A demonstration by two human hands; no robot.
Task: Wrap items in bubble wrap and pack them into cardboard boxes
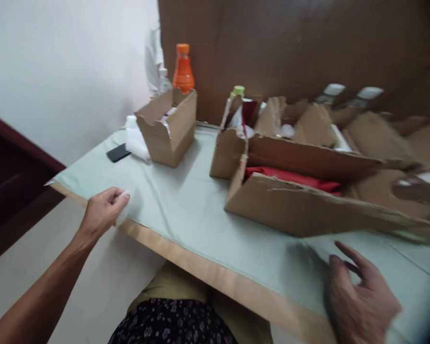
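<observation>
My left hand [103, 210] is closed at the table's near-left edge, pinching a small clear or white piece [123, 197] that I cannot make out. My right hand [358, 296] hovers flat over the pale green table cover [186, 205] at the lower right, fingers spread and holding nothing. A long torn cardboard box [301, 205] with red cloth [294, 177] inside lies just beyond my right hand. A smaller open cardboard box [168, 126] stands at the back left.
An orange bottle [183, 69] stands behind the small box, a black phone [118, 152] and white bag [136, 138] beside it. More cardboard compartments with capped bottles [331, 93] fill the back right. A brown board [308, 43] backs the table. The floor lies to the left.
</observation>
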